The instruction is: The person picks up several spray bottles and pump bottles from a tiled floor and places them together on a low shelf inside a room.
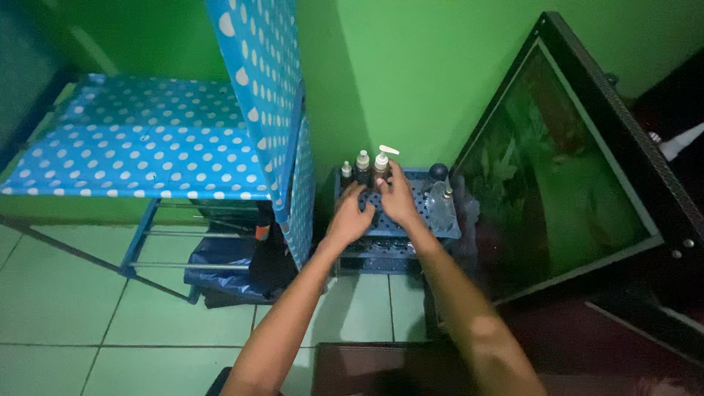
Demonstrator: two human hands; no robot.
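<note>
1. pale green floor tiles (66, 293) lie nearest, under both bare forearms.
2. left hand (350, 215) rests with fingers spread on the blue perforated rack (434, 229).
3. right hand (398, 198) lies beside it, fingers loosely spread, fingertips just touching the pump bottle (381, 163); it grips nothing.
4. two smaller bottles (354, 169) stand left of the pump bottle at the rack's back edge.
5. farther left, a blue polka-dot wardrobe (147, 147); right, a dark framed screen (579, 169) leans against the green wall (418, 66).

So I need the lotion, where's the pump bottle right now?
In the head view, the pump bottle stands at the back of the small blue rack, rightmost of three bottles, at the right hand fingertips, against the green wall.
</note>
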